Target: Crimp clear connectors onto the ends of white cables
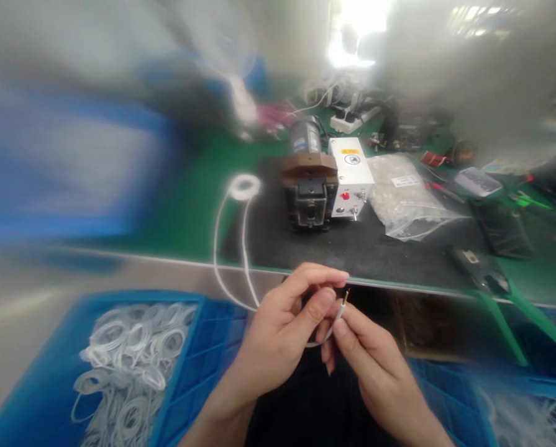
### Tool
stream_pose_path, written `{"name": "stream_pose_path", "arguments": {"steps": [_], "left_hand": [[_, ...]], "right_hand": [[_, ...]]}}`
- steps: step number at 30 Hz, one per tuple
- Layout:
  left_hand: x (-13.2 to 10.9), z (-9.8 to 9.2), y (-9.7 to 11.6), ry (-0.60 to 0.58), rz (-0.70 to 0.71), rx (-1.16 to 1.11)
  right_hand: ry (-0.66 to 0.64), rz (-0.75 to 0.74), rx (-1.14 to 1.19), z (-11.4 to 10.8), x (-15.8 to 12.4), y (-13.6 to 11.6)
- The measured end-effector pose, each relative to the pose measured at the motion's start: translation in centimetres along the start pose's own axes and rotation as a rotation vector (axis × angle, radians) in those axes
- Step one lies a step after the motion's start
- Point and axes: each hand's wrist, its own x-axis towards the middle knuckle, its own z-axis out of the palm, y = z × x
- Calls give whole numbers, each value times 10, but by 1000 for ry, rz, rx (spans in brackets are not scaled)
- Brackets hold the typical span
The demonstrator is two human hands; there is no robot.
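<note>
Between the thumb and fingers of my right hand (pixel 375 366), a white cable (pixel 341 310) is pinched close to its end. Thin coloured wires (pixel 346 297), one of them yellowish, stick out of the cut sheath. My left hand (pixel 287 323) is curled right beside that end, thumb and forefinger bent towards the wires. The cable passes behind and under the left hand, whose inner fingers seem wrapped round it, though partly hidden. From there the cable loops up over the table edge to a small white coil (pixel 245 186) on the bench.
A machine (pixel 310 186) with a white control box (pixel 351 180) stands on a black mat (pixel 268 242). Right of it lie a clear plastic bag (pixel 403 198) and green-handled pliers (pixel 501 292). A blue crate (pixel 198 347) of coiled cables sits lower left; another blue crate (pixel 440 391) is lower right.
</note>
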Motion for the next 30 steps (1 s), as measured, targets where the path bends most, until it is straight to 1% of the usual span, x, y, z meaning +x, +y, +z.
{"name": "stream_pose_path", "arguments": {"steps": [2, 5, 7, 13, 20, 25, 27, 30], "left_hand": [[5, -1, 1, -120, -102, -146], [13, -3, 1, -208, -167, -283], [16, -4, 0, -240, -163, -335], [16, -7, -3, -272, -170, -410], [18, -9, -10, -271, -159, -500], [20, -9, -17, -271, -93, -546], [19, -7, -16, -220, -84, -513], [14, 0, -10, -113, -106, -449]], "right_hand": [[-58, 24, 65, -3, 3, 1], [-87, 41, 97, -7, 5, 4], [-91, 43, 107, -8, 4, 7], [-100, 38, 154, -8, 0, 12], [-116, 28, 187, -7, 3, 12], [-86, 17, 188, -5, 3, 17], [-59, 12, 217, -3, 3, 19], [30, -23, 220, 1, 4, 22]]}}
